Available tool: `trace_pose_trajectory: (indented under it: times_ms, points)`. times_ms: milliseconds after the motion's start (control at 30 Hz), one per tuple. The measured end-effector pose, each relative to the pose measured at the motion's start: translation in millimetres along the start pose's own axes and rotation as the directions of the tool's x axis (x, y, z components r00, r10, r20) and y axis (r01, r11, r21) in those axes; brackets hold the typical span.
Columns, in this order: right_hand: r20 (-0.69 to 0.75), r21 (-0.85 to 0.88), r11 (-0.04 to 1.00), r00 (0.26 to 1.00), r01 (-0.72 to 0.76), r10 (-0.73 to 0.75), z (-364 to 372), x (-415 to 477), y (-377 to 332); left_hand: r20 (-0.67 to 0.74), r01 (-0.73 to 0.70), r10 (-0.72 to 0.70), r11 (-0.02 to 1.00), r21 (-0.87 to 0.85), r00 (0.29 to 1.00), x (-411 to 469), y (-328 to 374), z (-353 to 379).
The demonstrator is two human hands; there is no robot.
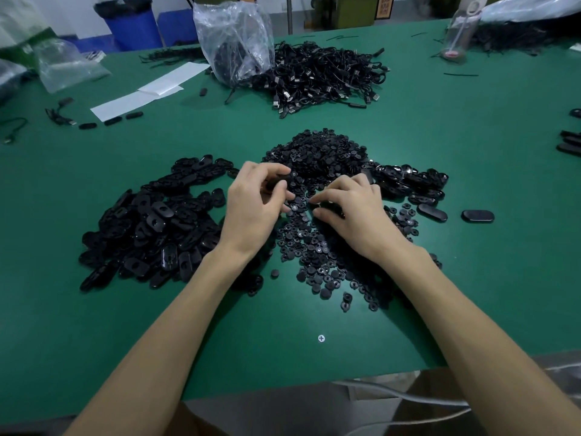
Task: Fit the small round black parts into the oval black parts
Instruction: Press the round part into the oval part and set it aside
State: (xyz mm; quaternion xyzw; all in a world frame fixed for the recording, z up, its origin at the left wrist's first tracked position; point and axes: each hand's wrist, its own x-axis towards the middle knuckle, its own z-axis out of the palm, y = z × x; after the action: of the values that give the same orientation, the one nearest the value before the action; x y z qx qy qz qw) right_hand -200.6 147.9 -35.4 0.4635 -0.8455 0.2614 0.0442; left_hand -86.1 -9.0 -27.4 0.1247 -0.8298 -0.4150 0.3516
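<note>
A broad heap of oval black parts [151,228] lies on the green table at the left. Small round black parts [314,158] are piled in the middle and spread toward me. My left hand [251,209] hovers over the round pile, its fingers curled round an oval black part [276,181]. My right hand [352,209] rests on the round parts, fingertips pinching something small and black that is mostly hidden. A second, smaller heap of oval parts [412,184] lies right of the hands.
Two closed oval parts [478,215] lie apart at the right. Behind the piles sit a tangle of black cables [323,73], a clear plastic bag [235,39] and white paper strips [141,92]. The table's front edge [283,385] runs near my elbows.
</note>
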Motion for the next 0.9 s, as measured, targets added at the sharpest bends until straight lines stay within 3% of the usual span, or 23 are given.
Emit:
trace_pose_trajectory:
  times_ms: [267, 433, 533, 733, 900]
  points:
    - [-0.012, 0.074, 0.995, 0.998, -0.065, 0.066, -2, 1, -2, 0.083, 0.249, -0.235, 0.911, -0.33, 0.969, 3, 5, -7]
    - [0.023, 0.079, 0.995, 0.998, -0.065, 0.063, -6, 1, -5, 0.117, 0.373, -0.359, 0.824, -0.425, 0.926, 3, 3, -8]
    - [-0.06, 0.188, 0.98, 0.995, -0.061, 0.074, -8, 0, -5, 0.177, 0.407, -0.368, 0.784, -0.468, 0.913, 2, 5, -9]
    - [-0.128, 0.511, 0.854, 0.974, -0.095, 0.185, -14, -1, -7, 0.233, 0.436, -0.368, 0.773, -0.461, 0.9, 0, 7, -5]
    - [-0.076, 0.746, 0.658, 0.968, -0.105, 0.24, -14, -1, -6, 0.227, 0.492, -0.44, 0.719, -0.491, 0.869, -2, 9, -6]
